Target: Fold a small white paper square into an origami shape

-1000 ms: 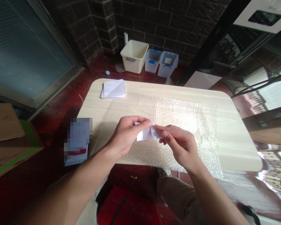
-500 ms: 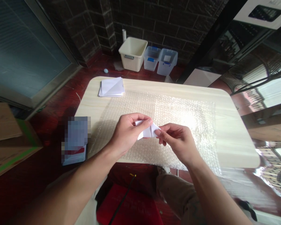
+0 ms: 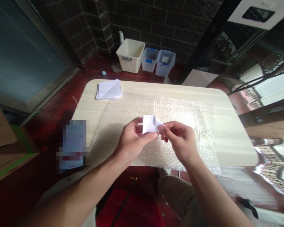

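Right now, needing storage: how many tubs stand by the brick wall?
3, in a row: cream tub left, clear tub middle, second clear tub right. None seem hidden.

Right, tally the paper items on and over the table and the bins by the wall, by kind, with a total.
folded paper piece: 1
paper stack: 1
cream bin: 1
clear tubs: 2
Total: 5

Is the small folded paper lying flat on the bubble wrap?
No, the left hand and the right hand pinch the paper and hold it upright above the bubble wrap.
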The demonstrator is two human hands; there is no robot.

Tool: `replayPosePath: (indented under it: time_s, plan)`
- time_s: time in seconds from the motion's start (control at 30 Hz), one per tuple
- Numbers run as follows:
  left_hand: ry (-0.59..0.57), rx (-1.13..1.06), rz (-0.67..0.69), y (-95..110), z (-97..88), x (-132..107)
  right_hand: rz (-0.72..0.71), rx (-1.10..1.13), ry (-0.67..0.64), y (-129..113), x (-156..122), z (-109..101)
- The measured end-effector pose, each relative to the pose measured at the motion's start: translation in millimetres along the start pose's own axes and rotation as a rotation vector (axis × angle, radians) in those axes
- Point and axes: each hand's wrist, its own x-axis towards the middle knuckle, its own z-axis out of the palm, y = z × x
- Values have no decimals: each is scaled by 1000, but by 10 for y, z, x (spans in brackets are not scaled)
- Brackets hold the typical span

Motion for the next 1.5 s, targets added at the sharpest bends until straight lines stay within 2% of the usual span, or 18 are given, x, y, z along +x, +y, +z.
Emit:
replayPosePath:
  time_s: [0.33, 0.5, 0.8, 0.97, 1.33, 1.5]
  plan:
    - [97, -83, -14, -72, 118, -13, -35, 11, 14, -37, -37, 47]
    - [120, -16, -6, -50, 104, 0, -17, -4, -13, -51, -24, 31]
    - [44, 44, -48, -68, 108, -61, 46, 98, -18, 7, 12, -45]
    - [39, 9, -2, -95, 121, -116, 52, 204, -16, 23, -1, -27]
    - [95, 0, 82, -172, 222, -210, 84, 287, -11, -17, -29, 25]
    - [111, -51, 115, -241, 281, -215, 54, 267, 61, 14, -40, 43]
